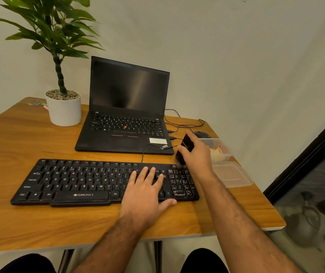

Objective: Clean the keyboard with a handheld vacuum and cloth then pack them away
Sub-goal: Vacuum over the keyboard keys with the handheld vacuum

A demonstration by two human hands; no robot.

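A black keyboard point(74, 182) lies across the wooden table point(19, 223) in front of me. My left hand point(145, 194) rests flat on its right-centre keys, fingers spread, thumb at the front edge. My right hand point(197, 154) grips a small black handheld vacuum point(185, 148), tilted, with its brush end down on the top right corner of the keyboard above the number pad. A clear plastic container point(222, 148) to the right holds something pale yellow, perhaps the cloth; I cannot tell.
An open black laptop point(126, 115) stands behind the keyboard, with cables point(179, 125) and a black mouse point(202, 134) to its right. A potted plant in a white pot point(65, 111) is at the back left. A clear lid point(232, 174) lies near the table's right edge.
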